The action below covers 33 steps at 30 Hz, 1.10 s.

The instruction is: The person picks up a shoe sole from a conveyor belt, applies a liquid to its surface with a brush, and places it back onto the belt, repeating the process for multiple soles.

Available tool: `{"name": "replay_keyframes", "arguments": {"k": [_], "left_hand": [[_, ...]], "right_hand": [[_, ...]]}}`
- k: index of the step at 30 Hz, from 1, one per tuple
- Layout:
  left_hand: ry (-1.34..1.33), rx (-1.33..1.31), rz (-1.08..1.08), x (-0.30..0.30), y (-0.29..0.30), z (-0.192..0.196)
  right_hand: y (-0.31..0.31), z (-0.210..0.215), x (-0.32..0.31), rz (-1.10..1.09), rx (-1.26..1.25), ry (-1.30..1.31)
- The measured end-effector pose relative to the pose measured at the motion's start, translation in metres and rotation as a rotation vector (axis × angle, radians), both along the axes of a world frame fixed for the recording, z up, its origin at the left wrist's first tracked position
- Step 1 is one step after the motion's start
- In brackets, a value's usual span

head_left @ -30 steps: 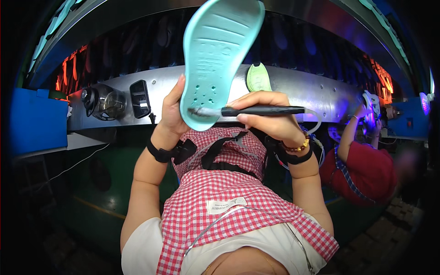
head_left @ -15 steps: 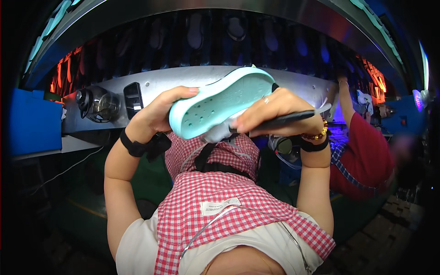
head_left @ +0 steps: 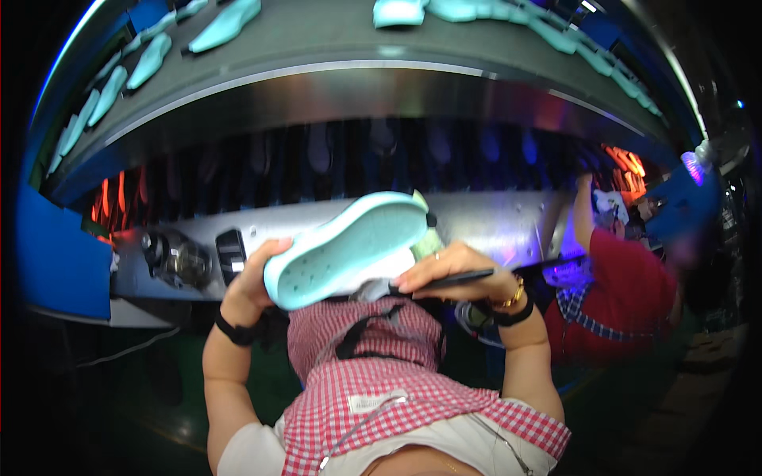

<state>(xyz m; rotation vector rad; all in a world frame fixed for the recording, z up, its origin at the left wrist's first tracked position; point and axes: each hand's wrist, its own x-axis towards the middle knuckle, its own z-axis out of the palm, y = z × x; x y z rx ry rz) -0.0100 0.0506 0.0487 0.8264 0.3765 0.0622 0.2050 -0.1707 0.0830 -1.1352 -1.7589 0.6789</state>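
Note:
A pale turquoise shoe sole [head_left: 349,246] is held tilted in front of me, its inner side facing me. My left hand [head_left: 255,278] grips its near end from the left. My right hand [head_left: 448,270] holds a thin black brush [head_left: 468,278] lying level, its bristle end at the sole's lower edge. Both wrists wear dark bands, and the right also has a gold bracelet. A red and white checked apron [head_left: 373,381] covers my front below the hands.
A metal conveyor machine [head_left: 333,87] spans the view, with several turquoise soles [head_left: 226,24] riding on its top belt. Orange heater glow [head_left: 111,198] shows at left. A person in a red top [head_left: 627,293] works at right. A blue panel [head_left: 55,262] stands at left.
The sole has dropped from upright to lying tilted and lower in my hands. My view has lifted, bringing the top belt with its soles into sight.

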Motion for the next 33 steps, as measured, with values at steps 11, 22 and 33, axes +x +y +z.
{"name": "replay_keyframes", "arguments": {"k": [11, 22, 33], "left_hand": [[-0.157, -0.066, -0.054, -0.004, 0.019, -0.024], [-0.326, -0.435, 0.274, 0.030, -0.008, -0.029], [-0.354, -0.347, 0.309, 0.057, -0.064, -0.036]], "right_hand": [[-0.001, 0.005, -0.003, -0.219, -0.119, 0.169], [-0.006, 0.017, -0.019, -0.229, 0.051, 0.243], [0.032, -0.024, -0.029, -0.517, -0.144, 0.483]]}}
